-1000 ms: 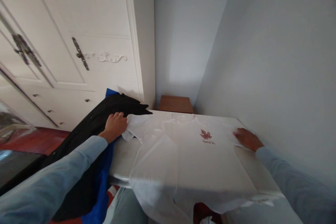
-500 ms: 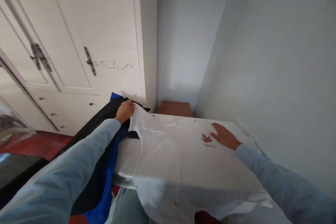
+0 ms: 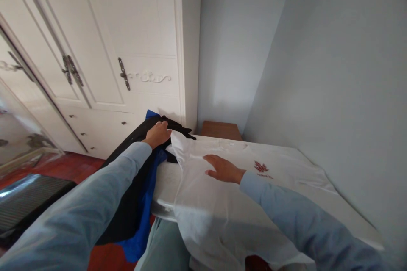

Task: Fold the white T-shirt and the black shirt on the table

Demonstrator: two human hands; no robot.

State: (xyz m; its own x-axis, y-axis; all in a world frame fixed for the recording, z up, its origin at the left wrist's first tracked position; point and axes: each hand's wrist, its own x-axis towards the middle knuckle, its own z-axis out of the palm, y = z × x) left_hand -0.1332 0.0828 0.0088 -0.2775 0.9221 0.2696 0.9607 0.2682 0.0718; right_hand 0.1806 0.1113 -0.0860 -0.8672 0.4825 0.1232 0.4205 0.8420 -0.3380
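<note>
The white shirt (image 3: 216,211) lies spread over the white table (image 3: 165,182), with its lower part hanging over the near edge. That hanging part is a weak spot: its weight could pull the rest of the shirt down, most of all if the leg (image 3: 168,241) just below bumps it. There are small wrinkles in the cloth, and they could turn into creases if it gets pressed there.

The left hand (image 3: 158,134) has its fingers closed on the end of one sleeve, at the table's far left corner. It seems to be only a small pinch, so the sleeve could slip out. If that hand tugs too hard, the whole shirt could slide crooked.

The right hand (image 3: 224,168) is over the middle of the shirt, left of the red leaf (image 3: 260,166). Its fingers are open, with the thumb apart, and hold nothing. I cannot tell how hard it presses, if at all. A hard push could bunch the cloth up.

Black clothes (image 3: 127,211) and a blue cloth (image 3: 146,211) hang by the table's left side, close to the sleeve. The fingers could catch them too, because they are so near. If knocked, they could drop to the red floor (image 3: 104,258).
</note>
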